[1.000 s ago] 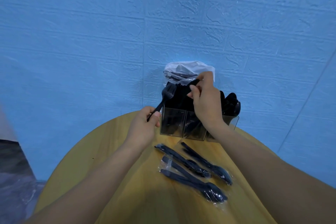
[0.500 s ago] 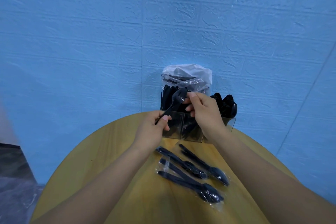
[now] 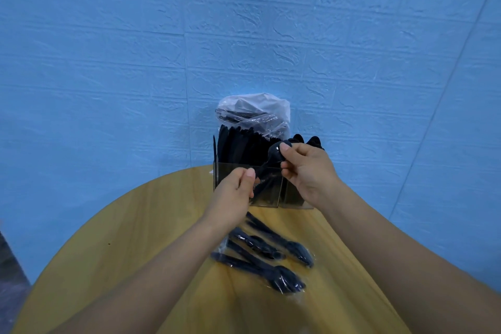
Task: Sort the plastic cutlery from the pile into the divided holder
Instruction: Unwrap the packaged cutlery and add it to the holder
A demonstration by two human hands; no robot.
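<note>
A black plastic fork [image 3: 273,156] is held between both hands just in front of the clear divided holder [image 3: 267,192]. My left hand [image 3: 234,194] pinches its handle low down. My right hand [image 3: 307,171] pinches its head between thumb and fingers. The holder stands at the table's far edge, filled with upright black cutlery, knives on the left and spoons [image 3: 309,141] on the right. A pile of wrapped black cutlery [image 3: 264,255] lies on the table between my forearms.
A clear plastic bag of black cutlery [image 3: 253,114] rests on top of the holder against the blue wall. The round wooden table [image 3: 130,238] drops off on the left and far sides.
My right hand came down from the holder's top and took the fork's head. My left hand moved the fork right, towards the holder's middle.
</note>
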